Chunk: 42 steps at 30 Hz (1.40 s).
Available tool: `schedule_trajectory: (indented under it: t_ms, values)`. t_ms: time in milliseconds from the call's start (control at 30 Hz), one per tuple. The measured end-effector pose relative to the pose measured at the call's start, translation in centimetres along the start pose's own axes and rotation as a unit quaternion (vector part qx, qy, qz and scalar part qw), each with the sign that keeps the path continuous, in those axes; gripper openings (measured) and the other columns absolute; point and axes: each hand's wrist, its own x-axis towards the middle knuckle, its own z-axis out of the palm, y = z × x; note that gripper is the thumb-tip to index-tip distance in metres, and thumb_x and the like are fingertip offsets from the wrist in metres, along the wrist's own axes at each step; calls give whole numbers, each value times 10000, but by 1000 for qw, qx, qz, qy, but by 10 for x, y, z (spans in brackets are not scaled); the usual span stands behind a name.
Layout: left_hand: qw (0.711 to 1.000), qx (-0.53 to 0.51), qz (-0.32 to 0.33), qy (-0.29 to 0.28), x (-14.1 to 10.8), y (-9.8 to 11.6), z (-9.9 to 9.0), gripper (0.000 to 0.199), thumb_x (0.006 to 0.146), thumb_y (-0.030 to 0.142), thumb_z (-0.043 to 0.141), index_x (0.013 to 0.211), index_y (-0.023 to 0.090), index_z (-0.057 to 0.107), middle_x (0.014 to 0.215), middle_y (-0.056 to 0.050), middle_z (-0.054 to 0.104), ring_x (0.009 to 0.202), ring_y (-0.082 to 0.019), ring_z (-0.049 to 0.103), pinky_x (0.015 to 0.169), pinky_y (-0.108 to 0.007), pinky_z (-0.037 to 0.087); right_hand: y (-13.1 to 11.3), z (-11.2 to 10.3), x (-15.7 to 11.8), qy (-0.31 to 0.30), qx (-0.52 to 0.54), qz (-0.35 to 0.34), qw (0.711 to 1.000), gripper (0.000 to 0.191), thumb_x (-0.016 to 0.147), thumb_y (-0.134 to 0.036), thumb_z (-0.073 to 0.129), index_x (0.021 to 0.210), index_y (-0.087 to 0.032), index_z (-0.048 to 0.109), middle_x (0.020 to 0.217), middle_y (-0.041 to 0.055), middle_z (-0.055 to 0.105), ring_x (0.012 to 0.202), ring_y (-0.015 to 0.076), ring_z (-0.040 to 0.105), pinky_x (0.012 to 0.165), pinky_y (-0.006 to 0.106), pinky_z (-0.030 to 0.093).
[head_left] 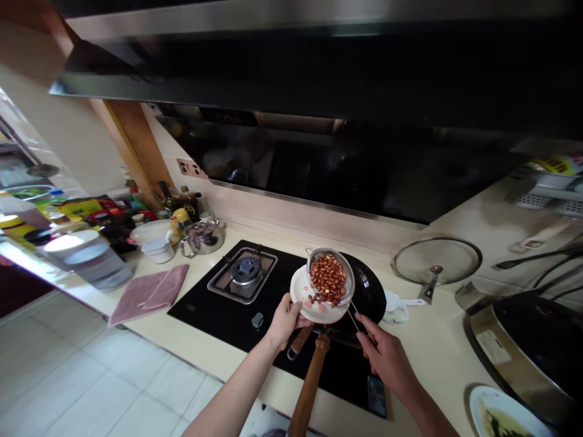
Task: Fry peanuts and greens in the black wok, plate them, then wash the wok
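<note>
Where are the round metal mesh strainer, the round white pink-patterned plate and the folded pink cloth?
Round metal mesh strainer [350, 284]: head view, right inner wall.
Round white pink-patterned plate [299, 286]: head view, bare left side.
Folded pink cloth [148, 295]: head view, middle of its upper surface.

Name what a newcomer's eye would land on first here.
Probably the reddish-brown nuts heaped in the wire strainer, which the right hand holds over the pale plate in the left hand. Next comes the dark wok, partly behind them on the black cooktop, its long wooden handle running to the picture's bottom edge. Then the pink cloth on the counter, left of the cooktop.
</note>
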Motion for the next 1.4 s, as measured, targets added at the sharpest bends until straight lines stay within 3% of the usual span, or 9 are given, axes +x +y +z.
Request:
schedule_trajectory:
  t_ms: [67, 167, 267, 600, 933, 1167, 1233, 1300, 1400]
  values:
    - [1000, 0, 4, -1, -1, 0, 0, 178, 822, 240, 587, 934, 183, 460, 677, 8, 663, 573, -164, 697, 581, -292, 593, -2, -1, 1, 15, -12, -18, 1000, 532, 776, -443, 548, 1261, -233, 611, 536, -20, 582, 382, 146, 509, 396, 257, 428]
    - [1000, 2, 5, 2, -3, 1, -3, 242, 790, 288, 635, 923, 188, 461, 676, 2, 673, 575, -169, 699, 545, -264, 576, 2, -1, 3, 45, -62, -76, 994, 455, 792, -403, 542, 1209, -257, 652, 794, 63, 733, 592, 225, 660, 564, 312, 511]
    - [1000, 5, 3, 2, -5, 0, -6, 214, 803, 279, 615, 911, 183, 456, 664, -1, 676, 568, -167, 698, 527, -248, 567, 12, 1, 5, 72, -144, -119, 980, 435, 836, -373, 478, 1216, -249, 649, 938, 100, 746, 748, 288, 701, 672, 363, 520]
    - [1000, 3, -3, -10, -11, 1, -7, 200, 797, 245, 613, 918, 166, 474, 654, 0, 671, 551, -159, 694, 488, -220, 555, 25, -12, -3, 92, -324, -162, 927, 449, 931, -315, 336, 1325, -280, 550, 1007, 67, 740, 758, 239, 706, 626, 316, 528]
    - [999, -17, -12, -32, -14, -2, 5, 271, 763, 279, 657, 918, 171, 463, 626, -7, 676, 518, -160, 684, 478, -216, 546, 25, -31, -8, 102, -232, -172, 952, 432, 917, -331, 386, 1310, -284, 559, 1155, 53, 693, 941, 256, 687, 820, 368, 527]
    - [998, -31, -26, -44, -19, -6, 19, 261, 761, 264, 651, 902, 171, 453, 661, -31, 686, 543, -174, 696, 521, -244, 564, 27, -51, -14, 95, -182, -162, 965, 428, 903, -363, 414, 1282, -270, 590, 1207, 53, 666, 1013, 273, 660, 857, 373, 506]
    - [998, -26, -26, -46, -22, -7, 25, 246, 769, 253, 640, 909, 165, 458, 645, -27, 680, 526, -167, 688, 501, -232, 553, 28, -55, -17, 102, -118, -147, 977, 419, 885, -398, 466, 1251, -263, 618, 1124, 60, 704, 969, 269, 666, 827, 361, 520]
    - [998, -17, -27, -49, -26, -8, 31, 246, 771, 253, 643, 916, 160, 467, 637, -23, 675, 518, -160, 682, 479, -215, 538, 30, -57, -22, 106, -39, -98, 989, 462, 855, -462, 518, 1249, -244, 622, 859, 55, 732, 740, 231, 672, 654, 320, 541]
    - [998, -4, -35, -58, -31, -11, 41, 272, 751, 285, 678, 896, 163, 483, 629, -13, 668, 505, -151, 673, 476, -212, 533, 37, -62, -30, 100, 85, -5, 991, 647, 781, -566, 583, 1310, -193, 564, 515, -37, 531, 409, 125, 460, 396, 243, 414]
